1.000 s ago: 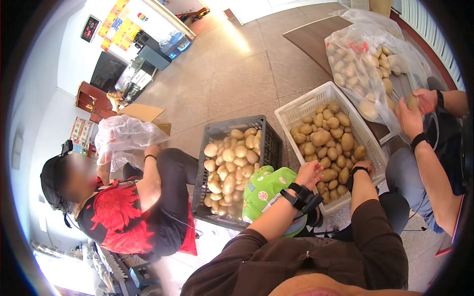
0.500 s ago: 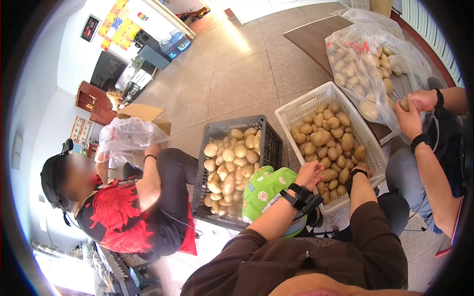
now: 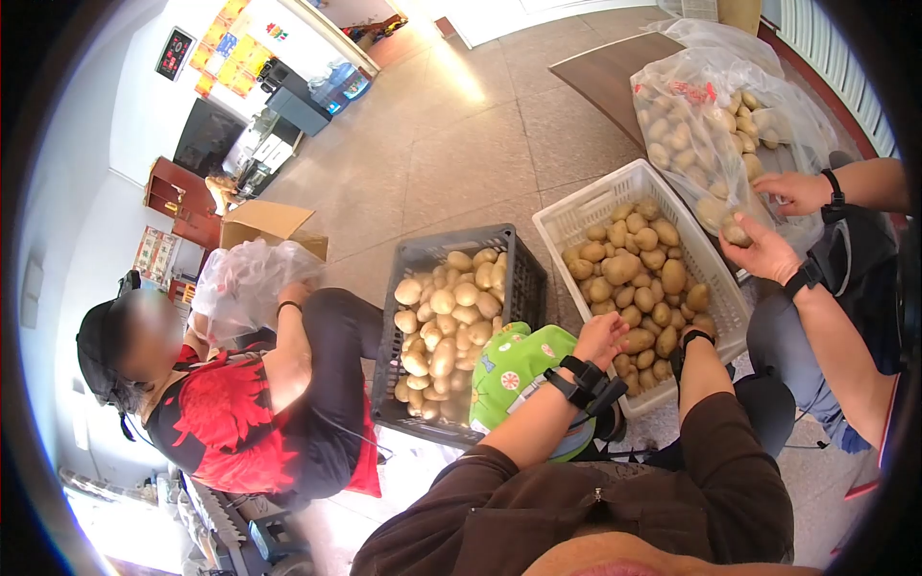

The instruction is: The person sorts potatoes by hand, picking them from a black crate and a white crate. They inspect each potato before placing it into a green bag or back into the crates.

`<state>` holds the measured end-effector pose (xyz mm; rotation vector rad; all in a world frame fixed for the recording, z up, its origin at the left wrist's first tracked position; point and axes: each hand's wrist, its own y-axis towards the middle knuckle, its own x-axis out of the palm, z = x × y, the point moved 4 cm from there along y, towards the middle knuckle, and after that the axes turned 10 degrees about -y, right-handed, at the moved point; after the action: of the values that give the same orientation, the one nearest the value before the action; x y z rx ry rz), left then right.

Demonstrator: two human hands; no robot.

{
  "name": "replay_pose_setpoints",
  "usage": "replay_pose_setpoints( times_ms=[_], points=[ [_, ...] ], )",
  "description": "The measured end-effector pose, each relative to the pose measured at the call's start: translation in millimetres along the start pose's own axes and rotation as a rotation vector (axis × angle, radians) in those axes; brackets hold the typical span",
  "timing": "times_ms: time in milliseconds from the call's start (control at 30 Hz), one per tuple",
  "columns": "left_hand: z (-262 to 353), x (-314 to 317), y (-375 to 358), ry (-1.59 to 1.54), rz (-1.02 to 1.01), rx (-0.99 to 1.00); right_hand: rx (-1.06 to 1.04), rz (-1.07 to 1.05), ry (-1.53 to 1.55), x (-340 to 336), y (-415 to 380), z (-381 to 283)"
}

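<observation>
My left hand is over the near left part of a white plastic crate. Its fingers are curled against a potato. Low at the crate's near right side, my right hand reaches in among the potatoes, close beside a larger potato. Its fingers are mostly hidden. Brown potatoes fill much of this crate. Black bands are on both of my wrists. A green patterned cloth lies under my left forearm.
A black crate of potatoes stands left of the white one. At right, a co-worker's hand holds a potato by a clear bag of potatoes. Another person at left handles a plastic bag near a cardboard box.
The right co-worker's hands have moved apart, the one with the potato going down and left. At left, the person's plastic bag has shifted shape. My hands stay almost still.
</observation>
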<state>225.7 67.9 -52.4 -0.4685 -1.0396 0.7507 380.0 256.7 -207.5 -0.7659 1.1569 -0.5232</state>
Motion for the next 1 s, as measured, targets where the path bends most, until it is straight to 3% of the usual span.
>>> replay_pose_setpoints(
  times_ms=[467,1000],
  points=[
    [-0.1,3.8,-6.1,-0.006,-0.018,0.006,-0.348,0.013,-0.034,20.8,31.2,-17.4],
    [1.0,-9.2,0.5,0.037,0.003,0.029,-0.413,-0.11,-0.142,-1.3,-63.0,-29.5]
  ],
)
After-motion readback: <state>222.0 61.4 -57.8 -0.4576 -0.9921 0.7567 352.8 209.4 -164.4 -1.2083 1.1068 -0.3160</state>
